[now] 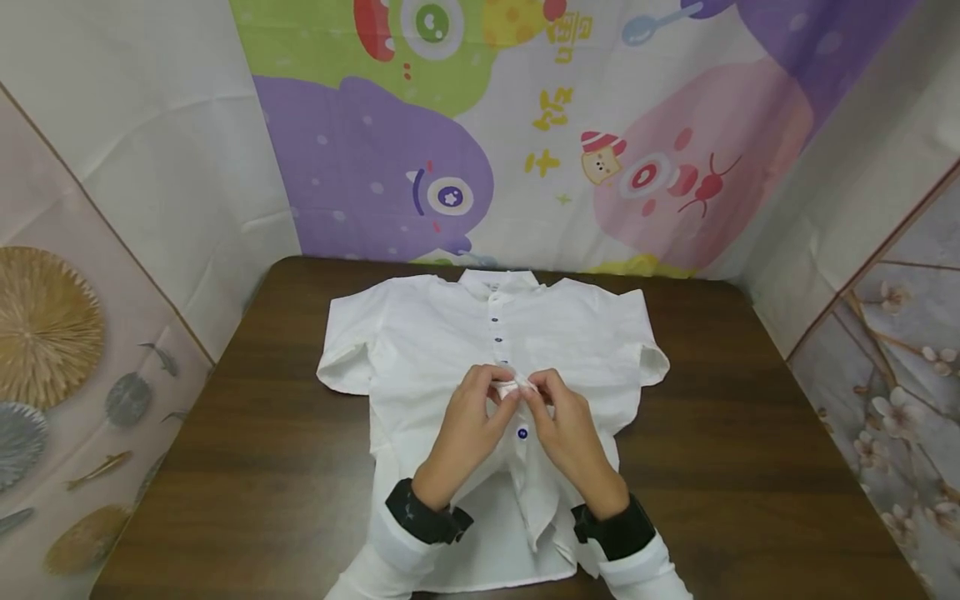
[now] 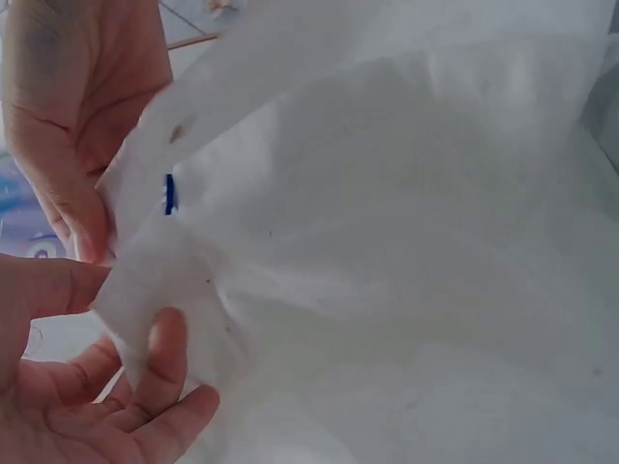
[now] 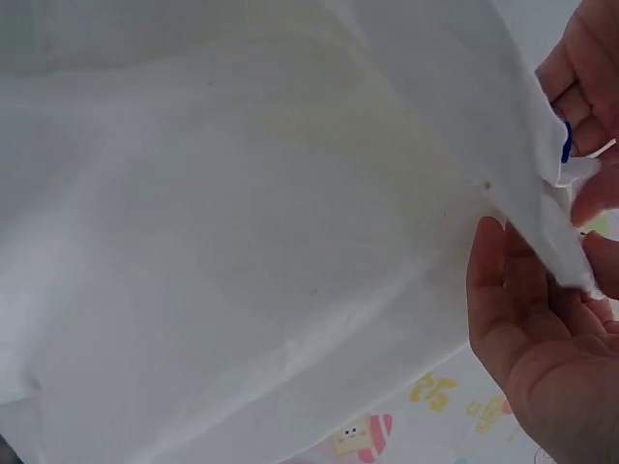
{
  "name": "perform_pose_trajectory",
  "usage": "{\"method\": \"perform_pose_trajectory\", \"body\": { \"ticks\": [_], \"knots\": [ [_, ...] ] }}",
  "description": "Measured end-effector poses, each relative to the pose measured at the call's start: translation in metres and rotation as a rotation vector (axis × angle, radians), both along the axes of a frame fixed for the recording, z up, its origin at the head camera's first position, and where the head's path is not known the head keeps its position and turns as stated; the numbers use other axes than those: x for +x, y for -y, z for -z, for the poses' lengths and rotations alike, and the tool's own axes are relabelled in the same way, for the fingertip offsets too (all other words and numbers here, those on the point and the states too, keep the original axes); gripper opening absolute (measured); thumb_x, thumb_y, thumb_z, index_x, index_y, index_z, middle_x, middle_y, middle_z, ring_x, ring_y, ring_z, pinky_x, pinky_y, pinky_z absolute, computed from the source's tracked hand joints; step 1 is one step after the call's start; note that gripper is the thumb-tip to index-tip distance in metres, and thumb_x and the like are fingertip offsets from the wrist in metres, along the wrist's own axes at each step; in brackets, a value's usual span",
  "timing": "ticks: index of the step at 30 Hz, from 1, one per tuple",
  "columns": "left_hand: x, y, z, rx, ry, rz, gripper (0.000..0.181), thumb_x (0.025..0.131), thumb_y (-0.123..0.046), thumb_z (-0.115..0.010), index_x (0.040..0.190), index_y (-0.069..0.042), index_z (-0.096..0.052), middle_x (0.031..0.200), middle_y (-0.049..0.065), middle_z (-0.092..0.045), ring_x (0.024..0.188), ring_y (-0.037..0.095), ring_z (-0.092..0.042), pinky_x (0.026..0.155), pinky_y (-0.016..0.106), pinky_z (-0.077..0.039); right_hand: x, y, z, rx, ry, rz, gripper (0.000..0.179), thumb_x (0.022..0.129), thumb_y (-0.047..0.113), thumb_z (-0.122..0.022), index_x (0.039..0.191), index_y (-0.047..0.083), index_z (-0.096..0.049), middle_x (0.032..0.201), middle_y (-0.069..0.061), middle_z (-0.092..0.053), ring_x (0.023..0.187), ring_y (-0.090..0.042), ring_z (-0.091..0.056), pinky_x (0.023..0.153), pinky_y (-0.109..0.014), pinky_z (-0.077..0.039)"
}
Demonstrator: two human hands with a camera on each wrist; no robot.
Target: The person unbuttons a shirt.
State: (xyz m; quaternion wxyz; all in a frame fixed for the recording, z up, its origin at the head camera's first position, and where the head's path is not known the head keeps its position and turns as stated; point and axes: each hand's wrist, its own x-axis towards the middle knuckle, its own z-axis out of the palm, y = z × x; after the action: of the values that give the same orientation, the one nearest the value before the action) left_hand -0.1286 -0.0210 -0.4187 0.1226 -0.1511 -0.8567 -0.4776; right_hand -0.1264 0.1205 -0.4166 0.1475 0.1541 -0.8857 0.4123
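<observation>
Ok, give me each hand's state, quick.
Left hand: closed, pinching the white shirt near its buttons.
Right hand: closed, pinching the white shirt too.

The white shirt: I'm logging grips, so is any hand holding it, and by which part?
Yes: the left hand and right hand both pinch the white shirt by its front placket, on the collar side of a blue button.

Both hands [image 1: 467,425] bare. Wide black wristbands [image 1: 418,510] on each wrist, blocky piece on the inner side. White sleeves [image 1: 397,550] right behind them.

1 shirt [image 1: 431,342], 2 hands [image 1: 471,419] [image 1: 572,427], 1 table [image 1: 262,442]
</observation>
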Motion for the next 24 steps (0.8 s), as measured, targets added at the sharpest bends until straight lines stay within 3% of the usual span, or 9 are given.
{"method": "perform_pose_trajectory", "body": {
  "ticks": [7, 11, 17, 24],
  "knots": [
    [-0.001, 0.0018, -0.0004, -0.048, -0.017, -0.044, 0.013, 0.089, -0.014, -0.062, 0.097, -0.004, -0.065, 0.078, 0.004, -0.05, 0.067, 0.017, -0.048, 0.059, 0.021, -0.038, 0.001, 0.0007, -0.0013, 0.023, -0.016, 0.022, 0.005, 0.093, 0.005, -0.051, 0.097, 0.003, -0.053, 0.078, -0.007, -0.058, 0.066, -0.013, -0.05, 0.061, -0.027, -0.045],
    [-0.0005, 0.003, -0.0019, -0.075, -0.019, -0.036, 0.016, 0.09, -0.015, -0.06, 0.098, -0.003, -0.067, 0.079, 0.004, -0.05, 0.066, 0.012, -0.046, 0.059, 0.021, -0.04, 0.0001, -0.0008, -0.0029, 0.048, 0.002, 0.015, 0.008, 0.094, 0.005, -0.05, 0.1, 0.003, -0.054, 0.083, -0.008, -0.06, 0.07, -0.015, -0.053, 0.065, -0.031, -0.047],
    [0.0007, 0.005, -0.0039, -0.124, -0.034, -0.031, 0.016, 0.091, -0.015, -0.059, 0.098, -0.005, -0.068, 0.082, 0.003, -0.05, 0.067, 0.011, -0.048, 0.061, 0.021, -0.042, -0.0011, -0.0043, -0.0068, 0.085, 0.03, 0.001, 0.019, 0.092, 0.021, -0.057, 0.1, 0.004, -0.062, 0.095, -0.009, -0.066, 0.088, -0.022, -0.064, 0.076, -0.038, -0.052],
    [0.0004, 0.0055, -0.002, -0.108, -0.068, -0.021, 0.015, 0.089, -0.014, -0.061, 0.098, -0.005, -0.068, 0.082, 0.004, -0.051, 0.068, 0.012, -0.049, 0.061, 0.022, -0.043, -0.0025, -0.0042, -0.0078, 0.062, 0.023, 0.024, 0.02, 0.092, 0.023, -0.058, 0.095, 0.005, -0.066, 0.092, -0.008, -0.069, 0.086, -0.022, -0.066, 0.076, -0.038, -0.053]
  ]
}}
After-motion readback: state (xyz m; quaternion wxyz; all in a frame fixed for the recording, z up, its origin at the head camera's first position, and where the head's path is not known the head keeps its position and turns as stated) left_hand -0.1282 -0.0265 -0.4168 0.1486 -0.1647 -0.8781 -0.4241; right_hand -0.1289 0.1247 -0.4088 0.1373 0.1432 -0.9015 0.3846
